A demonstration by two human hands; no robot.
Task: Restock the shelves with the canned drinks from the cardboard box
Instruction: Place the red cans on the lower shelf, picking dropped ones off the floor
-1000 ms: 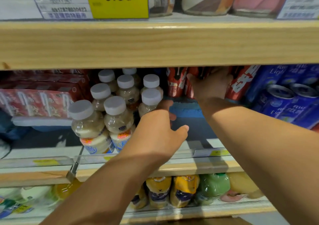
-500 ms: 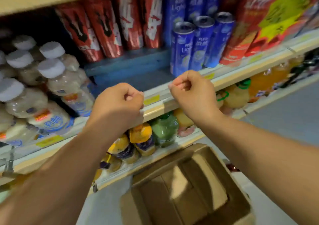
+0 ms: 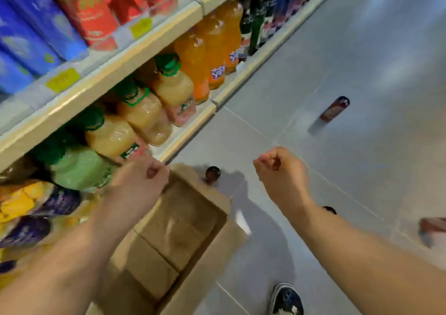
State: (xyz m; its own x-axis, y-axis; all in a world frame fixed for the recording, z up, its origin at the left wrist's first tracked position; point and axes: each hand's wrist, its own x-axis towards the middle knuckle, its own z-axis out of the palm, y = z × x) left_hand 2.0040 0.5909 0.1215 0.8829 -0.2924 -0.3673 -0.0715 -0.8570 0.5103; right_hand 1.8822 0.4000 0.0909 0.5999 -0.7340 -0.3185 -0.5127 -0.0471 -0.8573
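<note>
Here, at far left, blue cans and red cans stand on the upper shelf, whose wooden edge carries yellow price labels. Beneath it sit a green bottle, pale juice bottles with green caps and, farther along, orange soda bottles; the whole row is motion-blurred.

The left hand hangs in front of the lower shelf, over the near-left rim of the cardboard box. Its fingers are curled into a loose fist, and nothing shows in its grasp. The box stands open on the grey tiled floor, just beside the shelf base; only its brown bottom flaps show inside it, with no cans in view there.

A dark-topped can stands on the floor, touching or just behind the box's far corner. The right hand is held out over the floor, right of the box, likewise closed in a fist with nothing in it. Well apart, farther right, a red can stands alone on the tiles. A patterned shoe shows at the bottom edge.
</note>
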